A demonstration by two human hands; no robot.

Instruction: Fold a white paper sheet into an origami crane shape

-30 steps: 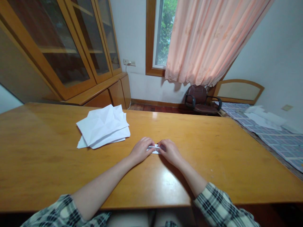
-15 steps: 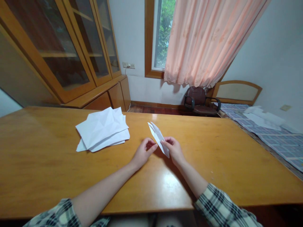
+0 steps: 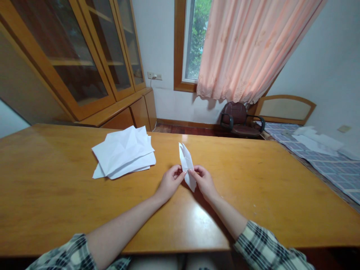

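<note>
A narrow piece of folded white paper (image 3: 186,159) stands tilted above the wooden table (image 3: 253,180), its layers slightly parted at the far end. My left hand (image 3: 172,180) pinches its left side between thumb and fingers. On the other side my right hand (image 3: 204,182) grips it too, and both thumbs meet near its middle. The fingers behind the paper are partly hidden. To the left lies a stack of creased white paper sheets (image 3: 123,152), apart from my hands.
A glass-doored wooden cabinet (image 3: 104,63) stands past the table's far left side. Beyond the far edge are a brown armchair (image 3: 236,116) and a pink curtain (image 3: 244,52). A bed (image 3: 309,146) with a checked cover and white papers is at right.
My left hand has closed on the folded paper, which my right hand alone held before. The paper has turned a little more upright and its layers look wider apart.
</note>
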